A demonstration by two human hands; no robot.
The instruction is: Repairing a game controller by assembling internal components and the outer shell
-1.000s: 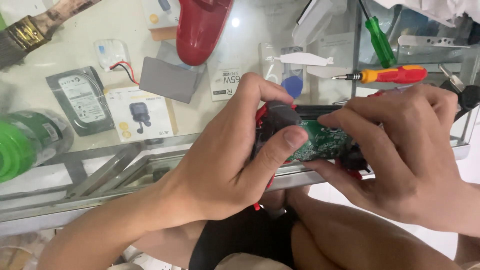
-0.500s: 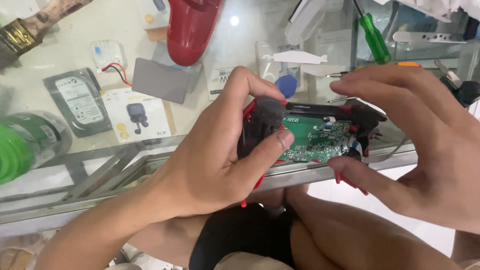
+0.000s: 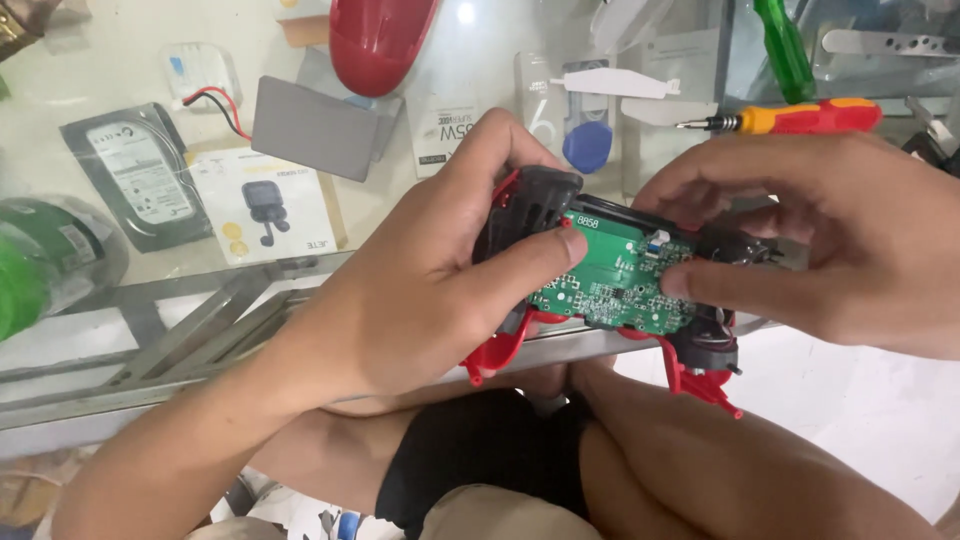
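An opened game controller [image 3: 610, 290] with a red shell, black grips and a bare green circuit board [image 3: 620, 275] is held over my lap, just in front of the glass table edge. My left hand [image 3: 430, 290] grips its left side, thumb lying on the board's left edge. My right hand [image 3: 830, 240] holds the right side, with the thumb pressed on the board's right part and fingers curled over the top.
On the glass table [image 3: 120, 300] lie a red and yellow screwdriver [image 3: 790, 118], a green screwdriver [image 3: 785, 45], a blue pick [image 3: 587, 145], a hard drive [image 3: 135, 185], a grey card [image 3: 312, 128], a red shell part [image 3: 380, 40], and a green object [image 3: 30, 265] at the left.
My right hand has pulled back to the right, uncovering the green circuit board. The controller has dropped slightly lower in view.
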